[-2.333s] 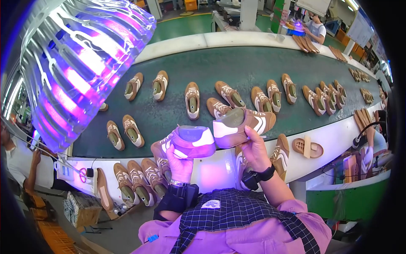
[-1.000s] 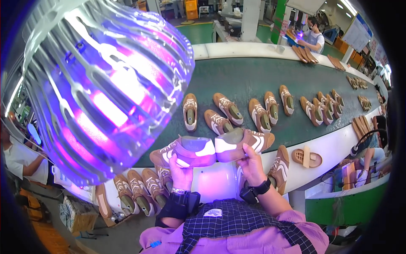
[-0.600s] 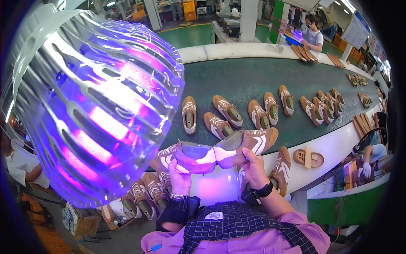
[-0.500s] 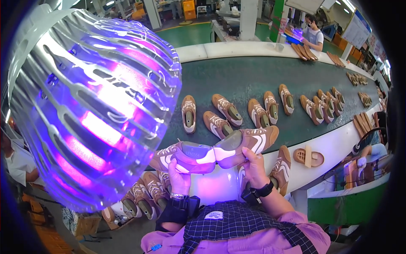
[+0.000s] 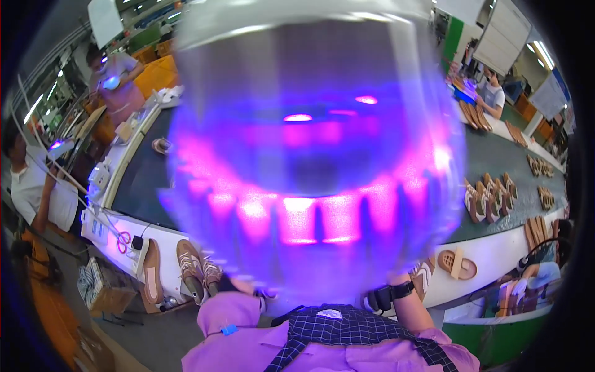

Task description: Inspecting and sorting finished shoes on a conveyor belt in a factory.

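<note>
A clear ribbed lamp (image 5: 316, 229), glowing violet and pink, fills the middle of the view and hides both hands, so whether they are apart, together or clamped on anything cannot be told. The right wrist, wearing a black band (image 5: 403, 289), shows below the lamp's lower right edge; just beside it a brown-and-white shoe (image 5: 423, 278) stands on the white counter (image 5: 447, 292). Near the left forearm, more shoes (image 5: 191, 266) stand on the counter, partly covered by the lamp, with a long brown sole (image 5: 152, 274) to their left and scissors (image 5: 124, 240) farther left. Right of the wrist lies a brown latticed piece (image 5: 469, 270) with a tan strip across it. Beyond the counter, a green belt (image 5: 145, 189) carries a cluster of shoes (image 5: 491, 195) to the right of the lamp.
</note>
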A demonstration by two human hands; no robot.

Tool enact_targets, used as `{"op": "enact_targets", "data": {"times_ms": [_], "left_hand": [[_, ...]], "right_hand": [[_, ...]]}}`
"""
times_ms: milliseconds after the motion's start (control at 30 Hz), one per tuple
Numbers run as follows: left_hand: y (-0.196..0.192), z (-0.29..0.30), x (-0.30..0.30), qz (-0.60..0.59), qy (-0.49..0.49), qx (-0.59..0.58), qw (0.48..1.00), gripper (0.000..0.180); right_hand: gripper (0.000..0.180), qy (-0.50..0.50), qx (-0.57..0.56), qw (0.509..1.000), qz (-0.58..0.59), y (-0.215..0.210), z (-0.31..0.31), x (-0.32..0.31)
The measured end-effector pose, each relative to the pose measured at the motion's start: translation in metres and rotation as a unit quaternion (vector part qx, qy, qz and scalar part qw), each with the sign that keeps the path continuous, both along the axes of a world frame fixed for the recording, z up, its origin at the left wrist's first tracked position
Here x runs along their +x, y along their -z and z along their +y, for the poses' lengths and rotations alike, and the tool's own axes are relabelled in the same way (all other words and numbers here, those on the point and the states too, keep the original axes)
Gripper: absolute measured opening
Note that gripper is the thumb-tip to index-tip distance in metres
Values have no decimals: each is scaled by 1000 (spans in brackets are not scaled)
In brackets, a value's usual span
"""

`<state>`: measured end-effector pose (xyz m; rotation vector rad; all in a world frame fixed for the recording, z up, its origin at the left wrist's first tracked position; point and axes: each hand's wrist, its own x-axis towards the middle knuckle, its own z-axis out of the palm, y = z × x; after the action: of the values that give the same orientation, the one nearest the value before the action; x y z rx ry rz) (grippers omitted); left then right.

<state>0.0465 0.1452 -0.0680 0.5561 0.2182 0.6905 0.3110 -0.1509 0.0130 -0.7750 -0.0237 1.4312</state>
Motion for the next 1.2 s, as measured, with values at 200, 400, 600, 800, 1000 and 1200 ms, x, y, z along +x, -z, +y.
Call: {"op": "enact_targets", "data": {"times_ms": [200,400,600,800,1000,1200], "left_hand": [[26,71,-35,434,-221,36,873,69],[74,84,-46,702,-127,267,647,76],[89,96,-70,706,-114,285,639,73],[78,91,-78,715,-124,258,638,70],[70,95,-54,700,-119,270,650,65],[74,96,-74,723,-129,248,632,66]], "right_hand": [[55,-106,-13,993,50,0,37,-47],[64,-183,-26,981,53,48,71,-66],[50,-81,76,994,24,21,224,-119],[49,-64,35,996,-42,70,427,-77],[49,119,-182,880,-421,141,477,-38],[65,54,-217,564,-795,157,397,-113]]}}
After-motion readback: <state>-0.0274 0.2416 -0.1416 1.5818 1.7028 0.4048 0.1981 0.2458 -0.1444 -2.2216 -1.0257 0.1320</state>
